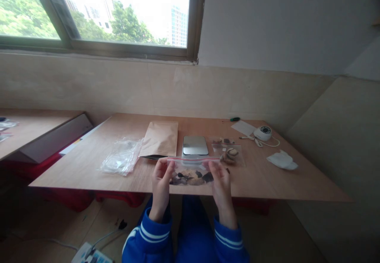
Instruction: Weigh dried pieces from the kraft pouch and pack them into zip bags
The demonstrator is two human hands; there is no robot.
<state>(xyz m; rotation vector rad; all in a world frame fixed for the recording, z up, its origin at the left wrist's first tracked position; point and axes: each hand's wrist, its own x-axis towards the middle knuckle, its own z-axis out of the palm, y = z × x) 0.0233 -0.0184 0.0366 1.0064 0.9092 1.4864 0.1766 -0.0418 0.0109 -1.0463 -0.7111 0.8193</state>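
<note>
A clear zip bag [191, 172] with a red seal line is stretched between my two hands over the table's front edge. Dark and tan dried pieces, perhaps mushrooms, lie inside it. My left hand [162, 182] pinches the bag's top left corner, thumb toward me. At the top right corner my right hand [221, 182] grips it the same way. Just beyond the bag sits a small scale [195, 145] with a bare metal plate. A brown paper pouch [160, 139] lies left of the scale, its dark mouth facing me. Filled clear bags [231, 156] rest to its right.
Several clear plastic bags [121, 156] are piled on the table's left. A white dome camera [263, 133] with cables, a paper sheet [243, 128], a green-handled tool [234, 119] and crumpled white plastic [282, 160] occupy the right. A power strip [92, 254] is on the floor.
</note>
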